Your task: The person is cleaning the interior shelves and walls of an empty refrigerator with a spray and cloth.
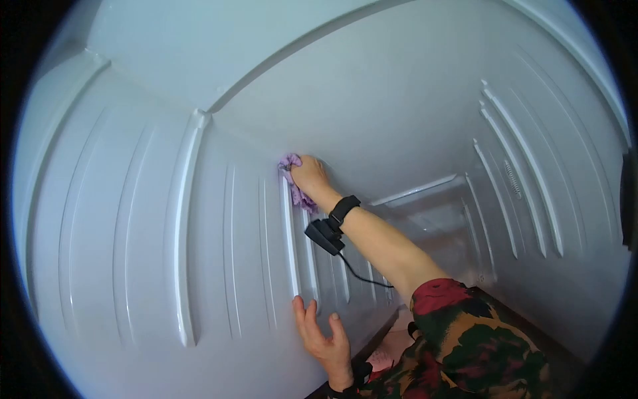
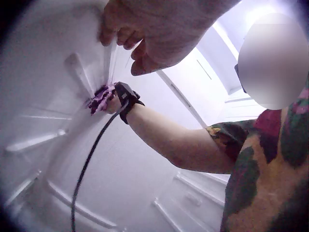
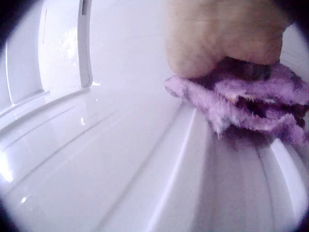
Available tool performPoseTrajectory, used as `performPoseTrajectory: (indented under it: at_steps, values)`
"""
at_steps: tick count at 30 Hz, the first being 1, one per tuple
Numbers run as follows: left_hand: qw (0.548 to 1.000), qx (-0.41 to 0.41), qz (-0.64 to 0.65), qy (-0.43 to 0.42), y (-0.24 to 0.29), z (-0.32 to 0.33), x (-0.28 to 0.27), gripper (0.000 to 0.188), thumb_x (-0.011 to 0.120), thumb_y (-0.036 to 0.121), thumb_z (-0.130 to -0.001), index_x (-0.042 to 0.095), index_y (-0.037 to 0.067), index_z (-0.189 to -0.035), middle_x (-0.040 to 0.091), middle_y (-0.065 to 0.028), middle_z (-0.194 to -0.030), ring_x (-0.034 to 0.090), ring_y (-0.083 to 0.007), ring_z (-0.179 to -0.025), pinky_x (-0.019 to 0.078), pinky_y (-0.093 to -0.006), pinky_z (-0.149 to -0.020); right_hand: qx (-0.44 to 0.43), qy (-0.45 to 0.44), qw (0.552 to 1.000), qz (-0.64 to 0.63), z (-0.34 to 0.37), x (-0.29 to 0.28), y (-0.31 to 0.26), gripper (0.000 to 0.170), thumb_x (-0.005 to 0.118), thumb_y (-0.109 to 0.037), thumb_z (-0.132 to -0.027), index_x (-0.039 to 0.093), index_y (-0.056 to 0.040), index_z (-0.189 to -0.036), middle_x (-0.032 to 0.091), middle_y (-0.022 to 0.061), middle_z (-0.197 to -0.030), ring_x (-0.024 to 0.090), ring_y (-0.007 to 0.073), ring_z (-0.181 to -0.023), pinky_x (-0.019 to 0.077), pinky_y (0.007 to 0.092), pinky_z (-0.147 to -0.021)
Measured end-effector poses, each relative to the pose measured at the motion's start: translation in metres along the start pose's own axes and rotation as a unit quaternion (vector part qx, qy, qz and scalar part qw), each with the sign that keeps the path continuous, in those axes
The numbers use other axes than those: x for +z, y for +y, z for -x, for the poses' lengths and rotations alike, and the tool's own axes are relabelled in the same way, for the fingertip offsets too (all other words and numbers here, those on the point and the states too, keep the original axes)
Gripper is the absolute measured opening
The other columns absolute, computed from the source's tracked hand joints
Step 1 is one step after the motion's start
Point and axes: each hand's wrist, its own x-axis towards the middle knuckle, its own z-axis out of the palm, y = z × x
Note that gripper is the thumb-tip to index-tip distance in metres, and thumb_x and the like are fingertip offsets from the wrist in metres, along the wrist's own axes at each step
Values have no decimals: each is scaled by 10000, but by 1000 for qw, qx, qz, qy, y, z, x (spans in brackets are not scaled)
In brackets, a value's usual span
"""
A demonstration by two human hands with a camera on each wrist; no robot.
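Note:
A crumpled purple cloth (image 1: 290, 163) is gripped in the right hand (image 1: 310, 174), against the ribbed white wall (image 1: 219, 266) near the upper ends of its raised ribs. In the right wrist view the fluffy cloth (image 3: 251, 104) lies across two ribs, under the right hand (image 3: 222, 36), whose fingertips are hidden. Lower down, the left hand (image 1: 327, 342) touches the wall with its fingertips at a rib's lower end, fingers loosely spread, holding nothing. The left wrist view shows the left hand (image 2: 161, 31) close up, with the cloth (image 2: 100, 99) beyond it.
Smooth back wall (image 1: 372, 93) adjoins the ribbed side. More ribs (image 1: 518, 166) run along the opposite wall. A black cable (image 1: 362, 276) trails from the camera on the right wrist. A long ridge (image 1: 188, 226) stands out left of the hands.

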Motion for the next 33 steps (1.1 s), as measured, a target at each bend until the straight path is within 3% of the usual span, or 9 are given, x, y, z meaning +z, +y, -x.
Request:
performPoseTrajectory:
  at_steps: [5,7,9,12,16,21,23,29,33]
  values:
    - [999,33,-34,3,4,-1,2,391,577,-16,-728,496,-44,-1110,390,-242,-1304,387,-384,-1208,337,-411,-982,-18,-11,1000,11,-6,-4,12,242,551,-181,-693,625,34,-775,611,256,-816,615,369,-755,471,415,-670]
    - [999,27,-38,3,3,1,2,392,579,-18,-727,498,-44,-1109,386,-244,-1306,386,-385,-1209,345,-409,-978,-17,-118,982,146,-2,-11,29,271,577,-210,-713,641,-4,-876,613,234,-932,581,381,-909,464,423,-776]
    - [999,25,-23,1,0,-1,0,392,581,-16,-724,500,-45,-1106,385,-244,-1306,385,-386,-1209,343,-411,-980,-4,-79,987,138,14,-21,31,259,586,-174,-711,620,-14,-912,608,220,-922,582,380,-870,463,434,-770]
    - [1000,22,-18,-7,1,-2,-2,394,588,-15,-717,504,-47,-1100,385,-247,-1303,383,-389,-1209,342,-415,-982,-236,191,950,71,25,-17,28,247,556,-135,-740,546,-47,-971,559,172,-909,571,368,-797,455,463,-719]
    - [999,25,-22,-10,-5,-2,0,414,581,-10,-711,501,-40,-1116,382,-239,-1313,375,-370,-1219,311,-413,-997,-262,115,940,184,8,-3,14,218,565,-136,-736,565,-54,-938,586,145,-866,582,351,-791,458,459,-693]
    - [999,17,-24,-18,-5,2,1,416,594,-14,-705,501,-45,-1109,373,-245,-1317,367,-371,-1226,310,-414,-998,-238,36,930,280,5,-15,53,194,593,-219,-734,616,-81,-868,633,144,-766,615,334,-728,472,444,-611]
    - [999,24,-23,-16,-6,-2,1,413,596,-12,-708,500,-47,-1108,369,-247,-1319,365,-372,-1227,309,-415,-998,9,-56,949,311,9,-36,91,206,584,-249,-741,635,-76,-842,640,158,-790,620,332,-770,477,434,-637]
    - [998,43,-31,-34,-15,2,4,415,596,-18,-716,494,-40,-1118,360,-246,-1325,362,-380,-1229,334,-415,-982,49,79,948,303,38,-60,202,213,552,-204,-773,602,-86,-943,633,130,-868,604,296,-807,465,396,-674]
    - [997,42,-51,-44,-14,2,4,431,600,-12,-715,490,-26,-1131,348,-241,-1336,356,-377,-1235,357,-415,-963,-133,15,990,-42,28,-18,165,242,521,-186,-827,547,-44,-1023,583,175,-945,554,362,-875,444,412,-759]
